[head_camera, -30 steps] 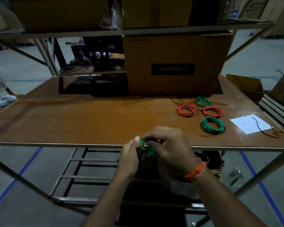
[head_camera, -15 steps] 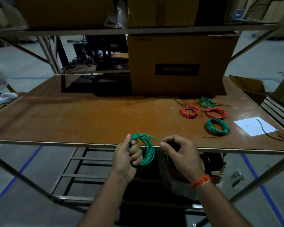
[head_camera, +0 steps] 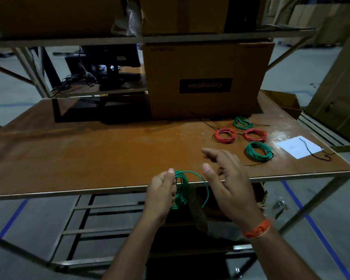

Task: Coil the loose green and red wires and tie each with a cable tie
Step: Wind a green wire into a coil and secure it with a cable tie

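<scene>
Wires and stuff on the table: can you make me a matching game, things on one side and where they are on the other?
Things:
1. green coil
2. white paper
3. cardboard box
4. right hand

Places or states:
A. at the back of the table
B. open, holding nothing
C. held in the left hand
D. flat near the table's right edge

Pairs: 1-C, 2-D, 3-A, 4-B

Surface: brown wooden table on a metal frame.
Back: Crompton cardboard box.
Right side: two green wire coils, two red wire coils, tied.
Far right: white paper sheet under a black cable tie.
</scene>
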Demonstrator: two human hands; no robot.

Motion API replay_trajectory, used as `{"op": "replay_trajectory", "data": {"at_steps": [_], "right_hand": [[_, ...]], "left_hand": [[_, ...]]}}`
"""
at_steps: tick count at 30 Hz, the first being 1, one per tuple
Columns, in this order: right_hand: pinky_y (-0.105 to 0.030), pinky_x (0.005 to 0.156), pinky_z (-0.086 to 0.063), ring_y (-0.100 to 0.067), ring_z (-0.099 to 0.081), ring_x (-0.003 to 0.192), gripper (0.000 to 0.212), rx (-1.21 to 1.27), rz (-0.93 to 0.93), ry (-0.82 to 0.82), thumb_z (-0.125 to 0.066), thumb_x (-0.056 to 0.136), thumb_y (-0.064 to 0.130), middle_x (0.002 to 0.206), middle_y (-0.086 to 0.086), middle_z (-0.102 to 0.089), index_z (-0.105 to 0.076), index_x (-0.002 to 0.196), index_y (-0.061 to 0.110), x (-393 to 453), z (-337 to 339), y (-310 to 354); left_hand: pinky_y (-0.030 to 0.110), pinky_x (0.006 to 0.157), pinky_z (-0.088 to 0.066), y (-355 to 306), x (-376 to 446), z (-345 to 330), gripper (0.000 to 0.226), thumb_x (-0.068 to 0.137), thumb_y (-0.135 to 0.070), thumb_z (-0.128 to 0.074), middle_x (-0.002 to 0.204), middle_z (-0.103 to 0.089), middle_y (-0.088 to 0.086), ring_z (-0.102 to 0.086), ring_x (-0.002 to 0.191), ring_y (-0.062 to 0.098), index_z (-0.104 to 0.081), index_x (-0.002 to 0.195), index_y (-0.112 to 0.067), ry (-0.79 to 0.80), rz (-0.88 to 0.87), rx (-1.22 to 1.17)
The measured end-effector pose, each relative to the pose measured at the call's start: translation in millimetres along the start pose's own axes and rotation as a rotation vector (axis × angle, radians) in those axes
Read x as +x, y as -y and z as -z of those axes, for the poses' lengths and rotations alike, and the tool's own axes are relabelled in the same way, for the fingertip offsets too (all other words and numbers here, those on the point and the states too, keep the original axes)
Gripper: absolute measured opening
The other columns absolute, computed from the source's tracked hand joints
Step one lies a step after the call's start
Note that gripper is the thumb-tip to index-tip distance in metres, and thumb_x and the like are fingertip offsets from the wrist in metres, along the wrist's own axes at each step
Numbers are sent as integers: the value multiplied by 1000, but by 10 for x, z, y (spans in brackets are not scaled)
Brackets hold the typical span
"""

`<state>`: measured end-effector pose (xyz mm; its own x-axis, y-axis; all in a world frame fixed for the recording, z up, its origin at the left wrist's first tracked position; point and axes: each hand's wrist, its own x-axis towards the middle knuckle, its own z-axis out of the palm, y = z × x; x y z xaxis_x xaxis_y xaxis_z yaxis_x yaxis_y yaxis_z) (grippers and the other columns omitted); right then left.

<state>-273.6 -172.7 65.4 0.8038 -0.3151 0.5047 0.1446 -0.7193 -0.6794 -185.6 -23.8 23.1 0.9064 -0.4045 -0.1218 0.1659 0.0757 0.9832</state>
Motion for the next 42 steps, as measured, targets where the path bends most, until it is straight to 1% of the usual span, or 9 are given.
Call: {"op": "replay_trajectory", "data": {"at_steps": [2, 4, 9, 14, 18, 22, 32, 36, 42], "right_hand": [[-10, 107, -24, -4, -39, 131, 56, -51, -9, 128, -33, 100, 55, 140, 12, -45, -38, 150, 30, -22, -197, -21], [-24, 109, -36, 0, -39, 133, 61, 45, -94, 187, -29, 99, 60, 143, 12, -44, -35, 152, 30, -84, -370, -51], [-32, 77, -54, -7, -68, 94, 36, 254, -168, 42, -41, 103, 45, 101, 11, -71, -64, 121, 25, -216, -553, -65], [-26, 65, -52, -2, -66, 80, 27, 67, -165, -82, -45, 105, 33, 86, 11, -71, -70, 105, 22, -292, -740, -118], [-11, 62, -43, -1, -61, 74, 29, -57, -156, -214, -44, 103, 31, 81, 9, -69, -70, 98, 19, -343, -814, -122], [-29, 55, -45, -7, -58, 63, 32, -6, -272, -318, -43, 105, 33, 68, 9, -62, -66, 86, 20, -347, -674, -276], [-12, 49, -37, -3, -57, 57, 33, 18, -454, -513, -48, 104, 21, 58, 2, -56, -59, 75, 10, -74, 41, -1176], [-29, 50, -40, -11, -53, 56, 38, 8, -519, -581, -45, 105, 27, 55, 2, -53, -52, 68, 16, 106, 420, -1737], [-7, 56, -35, 3, -56, 65, 24, 33, -518, -559, -48, 104, 22, 64, 15, -57, -65, 88, 23, 302, 847, -2422]], "left_hand": [[14, 41, -11, -59, -41, -41, 36, 108, -35, -40, 48, -24, -10, -16, 37, 4, -40, 76, -20, 87, 74, -70], [13, 41, -11, -97, -97, -81, 37, 107, -36, -41, 46, -21, -9, -15, 34, 3, -42, 74, -20, 154, 189, -264], [14, 37, -11, -38, -128, -49, 37, 105, -37, -45, 46, -20, -8, -16, 32, 3, -45, 74, -18, 186, 319, -521], [18, 38, -16, 62, -128, -71, 36, 108, -39, -43, 50, -25, -7, -19, 38, 5, -51, 83, -14, 69, 175, -268], [38, 45, -37, 240, -87, -56, 47, 97, -66, -46, 55, -44, -7, -43, 48, 14, -55, 85, -22, -36, -150, 189], [29, 51, -48, 310, -25, -218, 17, 103, -41, -52, 68, -66, 2, -59, 56, 10, -54, 101, -24, 51, -360, 324], [21, 58, -45, 507, 573, -1341, 12, 108, -21, -46, 73, -68, -3, -56, 61, 6, -52, 105, -11, 300, -166, 158], [27, 63, -49, 626, 904, -1945, 9, 107, -16, -49, 72, -67, -4, -58, 65, 8, -56, 102, -14, 333, -173, 243], [21, 58, -44, 769, 1333, -2744, 15, 106, -10, -48, 74, -62, -4, -52, 59, 3, -53, 95, -19, 317, -190, 345]]}}
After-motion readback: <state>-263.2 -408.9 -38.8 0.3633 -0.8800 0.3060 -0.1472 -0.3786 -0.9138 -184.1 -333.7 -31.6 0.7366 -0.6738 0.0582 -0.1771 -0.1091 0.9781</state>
